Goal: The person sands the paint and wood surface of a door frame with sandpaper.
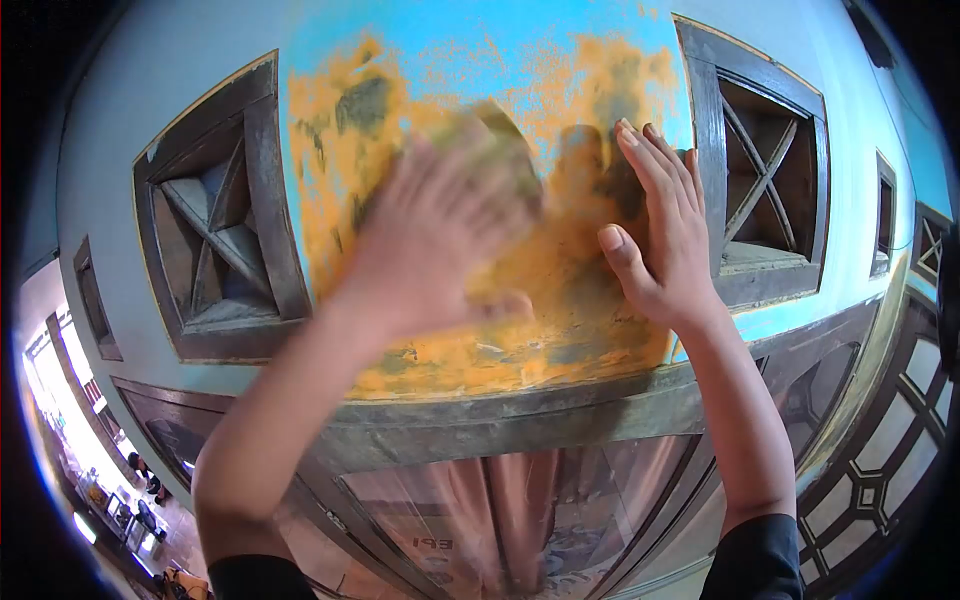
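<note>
The left hand [440,240] is gripping a blurred sanding pad [500,150] at its one o'clock, pressing the orange-stained wall [560,290]; the right hand [660,230] is lying open, flat at three o'clock.

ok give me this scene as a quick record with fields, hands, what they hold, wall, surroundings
left hand: left hand, motion-blurred, pressing a greenish-yellow sanding pad on the wall
right hand: right hand, open, flat on the wall, holding nothing
wall: blue painted wall with a large orange scraped patch
beside the patch: dark square wooden vents with crossed slats, left and right
below: grey wooden lintel over a glass pane
</note>
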The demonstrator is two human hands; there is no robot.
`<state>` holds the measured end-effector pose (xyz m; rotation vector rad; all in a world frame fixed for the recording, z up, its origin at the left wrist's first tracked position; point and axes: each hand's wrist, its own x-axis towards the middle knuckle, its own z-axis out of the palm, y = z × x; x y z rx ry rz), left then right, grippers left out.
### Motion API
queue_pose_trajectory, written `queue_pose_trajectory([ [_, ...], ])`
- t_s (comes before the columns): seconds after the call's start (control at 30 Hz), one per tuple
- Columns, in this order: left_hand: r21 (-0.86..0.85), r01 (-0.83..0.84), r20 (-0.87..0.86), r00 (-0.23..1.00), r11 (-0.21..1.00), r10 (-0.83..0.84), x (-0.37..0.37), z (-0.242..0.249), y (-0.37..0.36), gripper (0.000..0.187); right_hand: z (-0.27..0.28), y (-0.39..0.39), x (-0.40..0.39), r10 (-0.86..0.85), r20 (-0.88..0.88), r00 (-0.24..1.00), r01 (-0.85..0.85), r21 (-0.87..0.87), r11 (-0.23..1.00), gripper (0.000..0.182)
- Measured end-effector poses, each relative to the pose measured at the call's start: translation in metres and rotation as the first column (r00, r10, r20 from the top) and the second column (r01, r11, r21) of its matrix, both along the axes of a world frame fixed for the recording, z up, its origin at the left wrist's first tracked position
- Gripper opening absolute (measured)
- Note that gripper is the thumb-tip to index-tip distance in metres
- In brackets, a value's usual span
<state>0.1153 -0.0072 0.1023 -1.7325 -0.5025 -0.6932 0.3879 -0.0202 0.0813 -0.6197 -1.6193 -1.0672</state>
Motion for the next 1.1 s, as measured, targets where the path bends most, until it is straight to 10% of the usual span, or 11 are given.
queue_pose_trajectory([
  [0.07, -0.069, 0.008, -0.144, 0.989, 0.998, -0.018, 0.004, -0.011, 0.000, 0.090, 0.000, 0.000, 0.000, -0.013, 0.000, 1.000, 0.013, 0.002, 1.000, 0.066],
  [0.2, 0.172, -0.071, 0.220, 0.975, 0.983, 0.032, -0.030, 0.066, 0.018, 0.094, 0.000, 0.001, -0.001, -0.040, -0.007, 0.999, 0.040, 0.009, 0.999, 0.064],
  [0.3, 0.117, -0.095, 0.201, 0.977, 0.989, 0.070, -0.002, 0.036, 0.005, 0.095, 0.000, 0.001, -0.001, -0.037, -0.034, 0.999, 0.038, 0.016, 0.999, 0.064],
  [0.47, -0.129, -0.007, -0.178, 0.984, 0.992, -0.016, 0.019, -0.030, 0.000, 0.088, -0.001, 0.003, 0.001, -0.007, -0.058, 0.998, 0.009, 0.025, 1.000, 0.063],
  [0.67, 0.162, -0.078, 0.323, 0.946, 0.984, 0.022, -0.034, 0.050, 0.018, 0.081, -0.002, 0.001, -0.001, -0.086, -0.072, 0.994, 0.088, 0.019, 0.996, 0.058],
  [0.83, -0.298, -0.005, -0.234, 0.970, 0.955, -0.068, 0.014, -0.068, -0.010, 0.081, -0.001, 0.001, -0.002, -0.120, -0.063, 0.991, 0.121, 0.021, 0.992, 0.054],
  [1.1, 0.142, -0.113, 0.333, 0.941, 0.983, 0.060, -0.054, 0.049, 0.021, 0.082, -0.001, 0.001, -0.003, -0.112, -0.057, 0.992, 0.113, 0.015, 0.993, 0.051],
])
